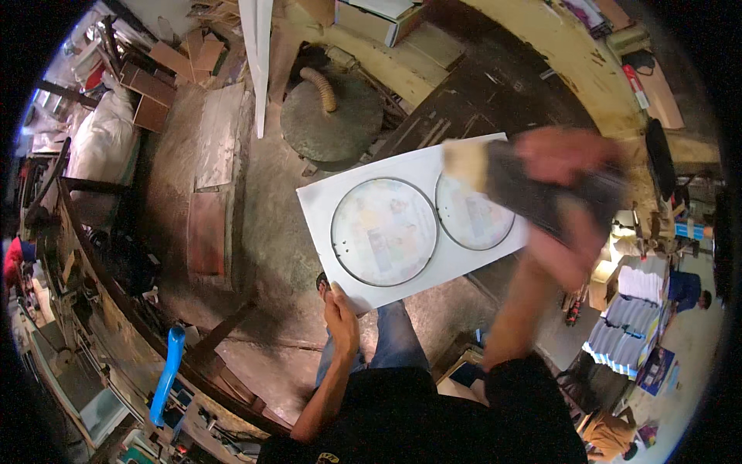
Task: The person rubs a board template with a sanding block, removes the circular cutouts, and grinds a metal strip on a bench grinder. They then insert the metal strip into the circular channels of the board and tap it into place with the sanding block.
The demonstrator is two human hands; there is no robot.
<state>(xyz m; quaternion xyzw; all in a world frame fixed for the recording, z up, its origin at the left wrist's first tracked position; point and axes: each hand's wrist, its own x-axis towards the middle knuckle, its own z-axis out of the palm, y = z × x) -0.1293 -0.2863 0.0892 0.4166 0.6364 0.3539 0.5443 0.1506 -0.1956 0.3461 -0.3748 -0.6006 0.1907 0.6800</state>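
Note:
A white rectangular panel (pixel 386 297) lies tilted in front of me. Two dark-rimmed circles (pixel 384 232) sit side by side on it, their pale faces faintly printed with colours. At the panel's near left corner, my left hand (pixel 341 319) pinches the edge. Over the far right part, my right hand (pixel 570 232) is wrapped round a wide brush-like tool (pixel 514 182) with a dark body and a pale end. Motion smears both hand and tool. The tool covers part of the right circle; whether its pale end touches the panel I cannot tell.
Beyond the panel stands a round grey metal lid or drum (pixel 332 127) with a ribbed hose. A dark tabletop (pixel 495 93) lies behind it. At left are a long bench (pixel 212 185) and a blue curved tube (pixel 167 375). Stacked sheets (pixel 622 329) and people are at right.

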